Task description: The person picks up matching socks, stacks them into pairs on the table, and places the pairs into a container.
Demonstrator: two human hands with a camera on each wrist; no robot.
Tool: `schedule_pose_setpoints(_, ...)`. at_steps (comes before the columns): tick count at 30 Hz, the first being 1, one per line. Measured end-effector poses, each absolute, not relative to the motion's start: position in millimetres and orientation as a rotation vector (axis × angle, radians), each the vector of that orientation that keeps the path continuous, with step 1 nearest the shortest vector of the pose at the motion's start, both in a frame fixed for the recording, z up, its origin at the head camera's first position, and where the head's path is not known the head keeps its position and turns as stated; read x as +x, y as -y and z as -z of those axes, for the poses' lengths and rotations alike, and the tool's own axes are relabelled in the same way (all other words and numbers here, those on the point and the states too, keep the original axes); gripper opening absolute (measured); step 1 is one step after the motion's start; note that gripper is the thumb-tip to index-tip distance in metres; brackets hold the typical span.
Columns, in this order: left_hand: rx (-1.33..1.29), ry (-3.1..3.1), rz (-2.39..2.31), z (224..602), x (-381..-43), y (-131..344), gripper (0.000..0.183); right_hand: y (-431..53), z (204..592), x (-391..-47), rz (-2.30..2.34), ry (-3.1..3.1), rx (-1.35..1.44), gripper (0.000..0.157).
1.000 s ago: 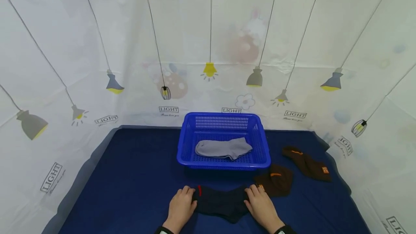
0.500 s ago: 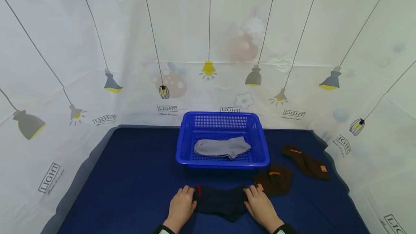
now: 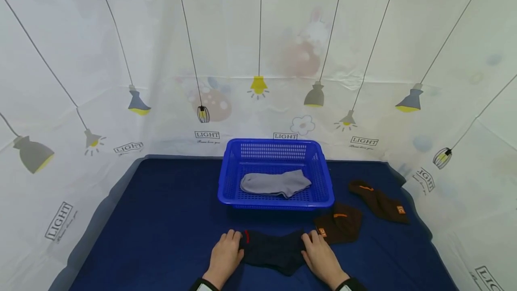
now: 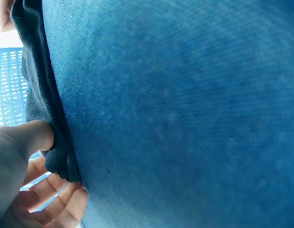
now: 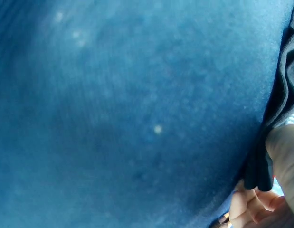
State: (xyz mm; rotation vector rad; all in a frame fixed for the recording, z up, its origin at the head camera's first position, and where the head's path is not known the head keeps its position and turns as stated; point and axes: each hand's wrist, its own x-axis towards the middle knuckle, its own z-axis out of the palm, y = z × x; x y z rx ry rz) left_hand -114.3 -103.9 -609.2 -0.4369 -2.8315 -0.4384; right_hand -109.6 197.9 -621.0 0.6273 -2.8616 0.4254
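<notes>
Dark navy socks (image 3: 274, 251), laid one over the other, stretch flat across the cloth in front of the basket. A red stripe marks their left end, where my left hand (image 3: 224, 255) pinches them. The opposite end is pinched by my right hand (image 3: 323, 257). In the left wrist view the thumb (image 4: 38, 135) lies on top of the fabric, with the fingers below the edge. The right wrist view shows the same grip, thumb (image 5: 283, 145) against the layered dark fabric (image 5: 282, 90).
Behind the socks stands a blue plastic basket (image 3: 276, 205) with grey socks (image 3: 276, 183) inside. One brown sock (image 3: 349, 226) lies close to my right hand, another brown sock (image 3: 379, 203) farther right. A dark blue cloth (image 3: 161, 219) covers the table, bordered by a printed white curtain (image 3: 258, 26).
Both hands keep their grip on the navy socks in nearly the same place. The head view has shifted slightly.
</notes>
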Motion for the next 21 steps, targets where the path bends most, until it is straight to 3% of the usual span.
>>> schedule_pose_setpoints(21, -0.519, 2.693, 0.525, 626, -121, 106, 0.041, -201, 624, -110, -0.620, 2.720, 0.599, 0.040)
